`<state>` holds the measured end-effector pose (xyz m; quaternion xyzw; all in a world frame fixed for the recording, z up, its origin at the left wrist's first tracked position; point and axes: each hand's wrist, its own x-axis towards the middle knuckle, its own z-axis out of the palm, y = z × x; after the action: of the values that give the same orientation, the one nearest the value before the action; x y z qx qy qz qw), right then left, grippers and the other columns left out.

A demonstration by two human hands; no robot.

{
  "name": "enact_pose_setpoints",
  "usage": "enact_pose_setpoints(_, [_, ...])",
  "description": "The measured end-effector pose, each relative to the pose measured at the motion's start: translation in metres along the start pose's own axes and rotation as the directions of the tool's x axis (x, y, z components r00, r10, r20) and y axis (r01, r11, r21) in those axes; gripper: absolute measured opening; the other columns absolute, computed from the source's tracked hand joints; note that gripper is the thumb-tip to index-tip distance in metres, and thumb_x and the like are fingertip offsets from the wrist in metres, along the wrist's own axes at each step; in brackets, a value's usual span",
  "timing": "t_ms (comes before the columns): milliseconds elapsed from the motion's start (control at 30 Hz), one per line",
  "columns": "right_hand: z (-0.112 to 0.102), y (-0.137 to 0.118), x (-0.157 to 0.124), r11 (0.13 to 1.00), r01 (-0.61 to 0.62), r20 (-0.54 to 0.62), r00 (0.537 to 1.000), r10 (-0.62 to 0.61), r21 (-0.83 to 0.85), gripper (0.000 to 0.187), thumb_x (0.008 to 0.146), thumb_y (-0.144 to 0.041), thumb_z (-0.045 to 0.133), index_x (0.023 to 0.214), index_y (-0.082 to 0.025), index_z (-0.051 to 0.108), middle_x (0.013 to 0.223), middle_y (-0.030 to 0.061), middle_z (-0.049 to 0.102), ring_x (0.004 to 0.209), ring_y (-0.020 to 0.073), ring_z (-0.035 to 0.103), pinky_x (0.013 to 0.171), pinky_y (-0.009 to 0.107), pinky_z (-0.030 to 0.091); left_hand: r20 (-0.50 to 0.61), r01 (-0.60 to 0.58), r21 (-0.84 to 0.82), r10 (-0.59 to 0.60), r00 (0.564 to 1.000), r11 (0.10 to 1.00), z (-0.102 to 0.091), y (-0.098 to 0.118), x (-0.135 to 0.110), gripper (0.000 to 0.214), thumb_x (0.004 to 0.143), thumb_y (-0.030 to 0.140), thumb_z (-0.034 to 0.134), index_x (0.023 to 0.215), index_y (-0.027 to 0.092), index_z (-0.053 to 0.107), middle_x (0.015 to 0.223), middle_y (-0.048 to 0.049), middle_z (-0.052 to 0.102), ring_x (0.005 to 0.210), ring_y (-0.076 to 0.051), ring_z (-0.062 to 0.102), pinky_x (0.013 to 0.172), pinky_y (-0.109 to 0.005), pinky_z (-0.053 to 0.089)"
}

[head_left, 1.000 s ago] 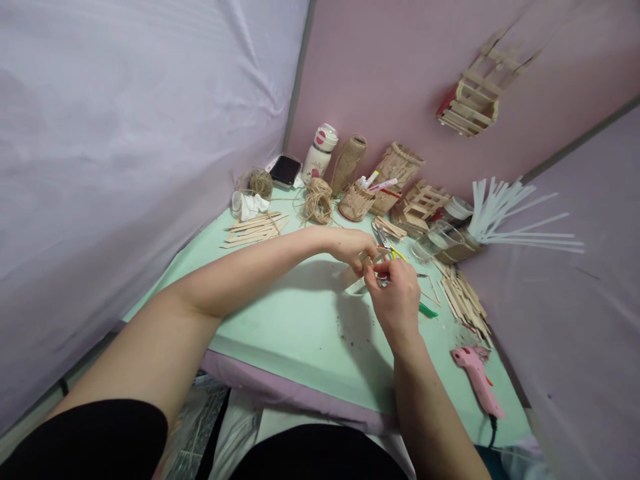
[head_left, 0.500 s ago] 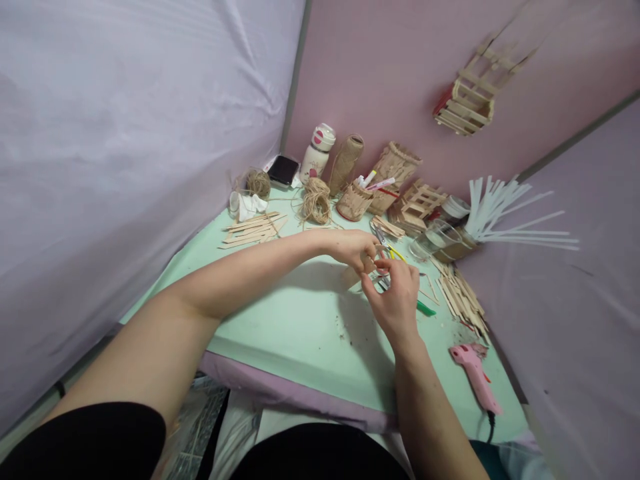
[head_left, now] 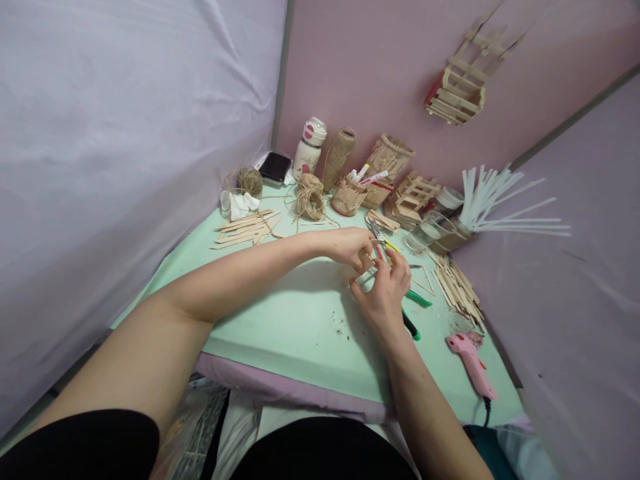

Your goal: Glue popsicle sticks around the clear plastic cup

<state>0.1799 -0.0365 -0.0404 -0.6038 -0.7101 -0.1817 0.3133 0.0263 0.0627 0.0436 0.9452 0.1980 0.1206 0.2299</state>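
Observation:
My left hand [head_left: 351, 248] reaches across the table with its fingers curled around a small piece of wooden stick [head_left: 369, 261]. Close against it is my right hand [head_left: 384, 290], fingers bent and thumb pointing left; what lies in its grip is mostly hidden. A pale, partly see-through shape shows below the hands, too covered to name. Just beyond the fingers lie tools with yellow and red handles [head_left: 391, 246]. Green-handled pliers [head_left: 418, 299] rest partly behind my right hand.
Craft sticks [head_left: 457, 287] lie to the right, with more sticks [head_left: 245, 229] at left. A pink glue gun [head_left: 473, 367] sits near the right edge. Twine [head_left: 310, 198], a bottle [head_left: 309, 147], a pen holder [head_left: 349, 197], a clear cup [head_left: 427, 232] and white glue sticks [head_left: 493, 207] line the back.
The view has shifted slightly. My right hand's thumb and fingers have moved a little further apart beside the left hand, and more of the green-handled pliers shows.

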Motion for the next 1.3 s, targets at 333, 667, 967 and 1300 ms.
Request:
enact_pose_setpoints(333, [0.006, -0.005, -0.002, 0.999, -0.033, 0.001, 0.999, 0.033, 0.005, 0.061, 0.070, -0.030, 0.063, 0.126, -0.018, 0.043, 0.141, 0.0187, 0.038, 0.134, 0.0363, 0.032, 0.106, 0.057, 0.033, 0.004, -0.012, 0.054, 0.012, 1.000, 0.998, 0.002, -0.004, 0.003, 0.016, 0.068, 0.024, 0.071, 0.080, 0.014, 0.076, 0.094, -0.0060, 0.061, 0.080, -0.017, 0.057, 0.067, -0.023, 0.039])
enact_pose_setpoints(667, [0.009, 0.005, -0.004, 0.994, -0.012, -0.005, 1.000, 0.013, 0.105, 0.085, 0.069, -0.032, 0.066, 0.144, -0.019, 0.027, 0.147, 0.0192, 0.031, 0.139, 0.0370, 0.029, 0.108, 0.060, 0.030, -0.027, -0.022, 0.071, 0.024, 0.999, 0.997, 0.003, -0.004, 0.004, 0.013, 0.066, 0.021, 0.072, 0.076, 0.013, 0.075, 0.091, -0.0056, 0.063, 0.080, -0.017, 0.057, 0.066, -0.022, 0.039])
enact_pose_setpoints(967, [0.011, 0.001, -0.014, 0.836, -0.369, 0.226, 0.927, 0.300, 0.405, 0.118, 0.069, -0.040, 0.071, 0.153, -0.016, -0.008, 0.151, 0.0234, 0.031, 0.136, 0.0328, 0.039, 0.108, 0.051, 0.037, 0.001, 0.021, 0.084, -0.021, 1.000, 0.996, 0.003, -0.003, 0.004, 0.018, 0.067, 0.024, 0.072, 0.082, 0.014, 0.075, 0.096, -0.0055, 0.063, 0.082, -0.017, 0.057, 0.065, -0.022, 0.037])
enact_pose_setpoints(1300, [0.004, -0.010, -0.007, 0.763, -0.474, 0.282, 0.879, 0.383, 0.440, 0.115, 0.068, -0.038, 0.070, 0.153, -0.009, -0.002, 0.131, 0.0221, 0.054, 0.113, 0.0279, 0.058, 0.096, 0.042, 0.047, -0.004, 0.025, 0.067, -0.025, 1.000, 0.997, 0.003, -0.003, 0.005, 0.018, 0.065, 0.024, 0.074, 0.081, 0.015, 0.075, 0.096, -0.0058, 0.062, 0.082, -0.017, 0.057, 0.067, -0.022, 0.038])
